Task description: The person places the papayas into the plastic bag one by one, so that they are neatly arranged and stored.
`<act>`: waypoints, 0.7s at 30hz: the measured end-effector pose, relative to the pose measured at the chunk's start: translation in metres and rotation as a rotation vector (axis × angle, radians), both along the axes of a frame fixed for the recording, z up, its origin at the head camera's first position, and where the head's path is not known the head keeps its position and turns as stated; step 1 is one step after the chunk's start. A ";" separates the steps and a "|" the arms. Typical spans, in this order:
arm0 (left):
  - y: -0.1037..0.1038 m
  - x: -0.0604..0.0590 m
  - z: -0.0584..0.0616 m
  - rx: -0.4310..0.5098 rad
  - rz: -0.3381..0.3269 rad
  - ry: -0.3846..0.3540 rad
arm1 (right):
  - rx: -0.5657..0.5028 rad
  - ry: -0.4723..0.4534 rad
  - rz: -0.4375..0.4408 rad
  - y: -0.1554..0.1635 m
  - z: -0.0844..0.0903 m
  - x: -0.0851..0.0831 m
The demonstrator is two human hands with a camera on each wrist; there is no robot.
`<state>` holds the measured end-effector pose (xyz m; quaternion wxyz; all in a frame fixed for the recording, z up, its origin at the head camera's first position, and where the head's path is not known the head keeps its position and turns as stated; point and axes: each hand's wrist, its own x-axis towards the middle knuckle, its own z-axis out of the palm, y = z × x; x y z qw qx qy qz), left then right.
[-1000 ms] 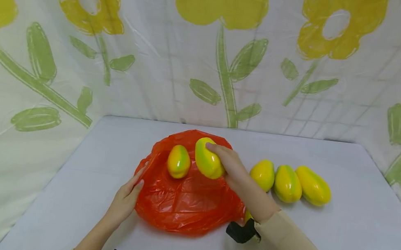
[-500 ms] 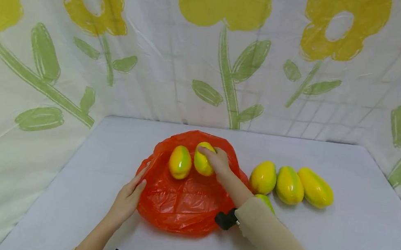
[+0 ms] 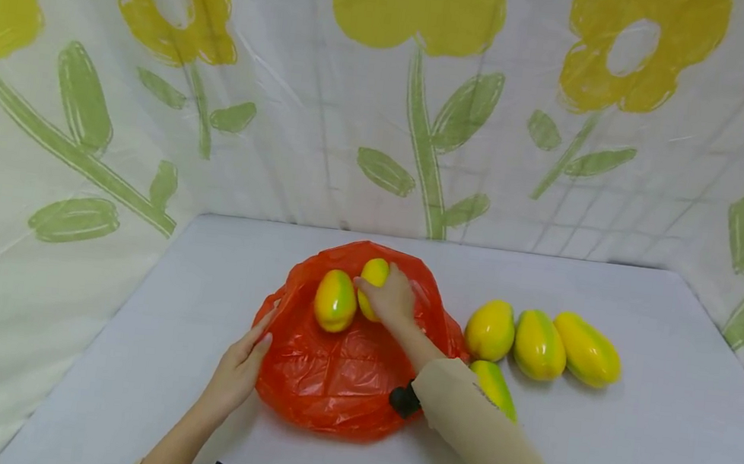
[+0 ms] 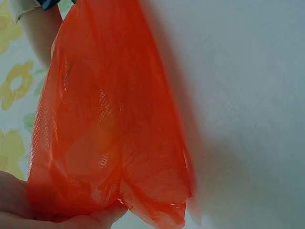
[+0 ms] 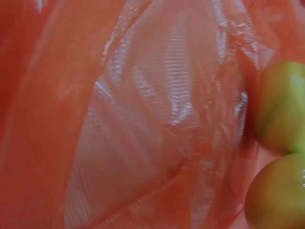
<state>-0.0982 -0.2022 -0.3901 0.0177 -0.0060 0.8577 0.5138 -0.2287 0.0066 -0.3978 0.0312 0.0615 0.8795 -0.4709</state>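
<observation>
Head view shows my right hand (image 3: 390,298) curled over a mango (image 3: 374,272) deep in the orange bag (image 3: 341,378), just beside another mango (image 3: 335,301), while my left hand (image 3: 237,371) holds the bag's near left edge with nearly straight fingers; four mangoes (image 3: 490,330) wait on the table (image 3: 630,445). Left wrist view shows my fingers (image 4: 102,218) pinching the plastic rim. Right wrist view shows two mangoes against the film, not my fingers; I judge that I am setting this fruit down, so next I must loosen my grip gently.

Staged tabletop recording booth, not a lived-in room: a plain white table (image 3: 630,445) beneath the hands is enclosed behind and on both sides by a draped flower-print plastic sheet (image 3: 300,139).
</observation>
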 end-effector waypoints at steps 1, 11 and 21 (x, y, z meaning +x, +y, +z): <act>0.000 0.000 0.000 0.004 0.001 -0.002 | 0.004 0.008 0.006 -0.001 -0.002 0.000; 0.000 0.000 0.000 0.000 -0.008 0.030 | 0.026 0.063 0.053 -0.005 -0.014 0.002; -0.001 0.000 -0.001 0.006 -0.002 -0.006 | 0.111 0.097 0.113 -0.009 -0.019 0.004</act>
